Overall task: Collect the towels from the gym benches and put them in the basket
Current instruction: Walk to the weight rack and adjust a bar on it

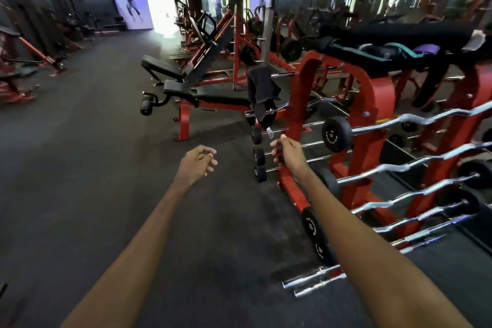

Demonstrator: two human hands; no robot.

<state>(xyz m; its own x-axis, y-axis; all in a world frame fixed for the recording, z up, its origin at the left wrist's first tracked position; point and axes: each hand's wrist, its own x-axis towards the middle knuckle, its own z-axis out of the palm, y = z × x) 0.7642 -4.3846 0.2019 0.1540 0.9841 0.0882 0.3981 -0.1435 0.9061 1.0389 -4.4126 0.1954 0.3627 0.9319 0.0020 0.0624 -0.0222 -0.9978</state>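
Nearest, both hands are empty, each grip loosely curled. The right hand (290, 154) is just left of the red rack (372, 104), the left hand (198, 165) farther left. Beyond, the dark towel (262, 85) hangs vertically at the rack's left edge, above the right hand.

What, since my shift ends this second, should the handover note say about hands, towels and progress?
Left hand: loosely curled, empty.
Right hand: empty, stretched toward the dark grey cloth towel hanging at the red metal barbell rack's far end, by the black padded bench.
Basket: not in view.
Done: nothing visibly collected.
Left: take that towel, find the basket, drop it in.
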